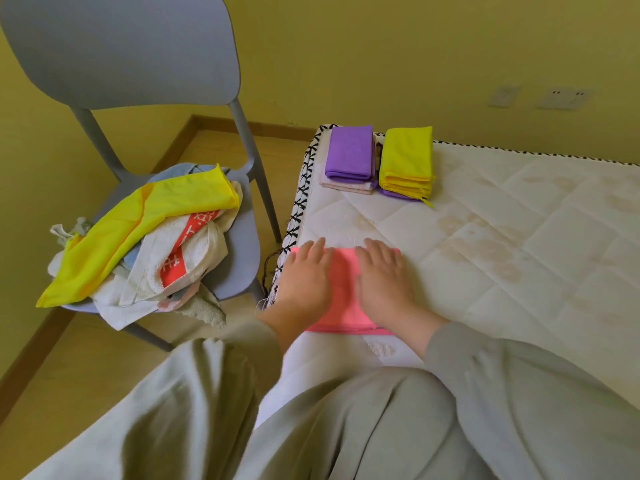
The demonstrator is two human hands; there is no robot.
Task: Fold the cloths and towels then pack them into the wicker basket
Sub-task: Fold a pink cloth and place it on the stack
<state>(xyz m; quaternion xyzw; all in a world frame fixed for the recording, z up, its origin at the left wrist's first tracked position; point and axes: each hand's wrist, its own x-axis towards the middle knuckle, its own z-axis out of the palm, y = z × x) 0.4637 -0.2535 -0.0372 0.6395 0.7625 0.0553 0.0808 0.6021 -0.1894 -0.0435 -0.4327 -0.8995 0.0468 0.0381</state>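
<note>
Both hands flat, fingers straight: left hand (306,278), right hand (384,280) press pink cloth (344,292) at mattress (502,237) left edge, lower centre; mattress bare to the right. Folded stacks (377,161) upper centre, chair (239,258) pile left.

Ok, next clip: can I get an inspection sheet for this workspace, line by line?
Surface: bare quilted mattress, faintly stained.
Job's things: pink cloth lies folded at the near edge; purple stack and yellow stack sit folded, side by side, at the far corner; pile of unfolded cloths on the chair seat; wicker basket not in view.
Clutter: nothing seen.
Grippers: left hand and right hand press flat on the pink cloth, fingers straight.
Cables: nothing seen.
Surroundings: yellow wall with sockets, wooden floor, the person's grey trousers in the foreground.
</note>
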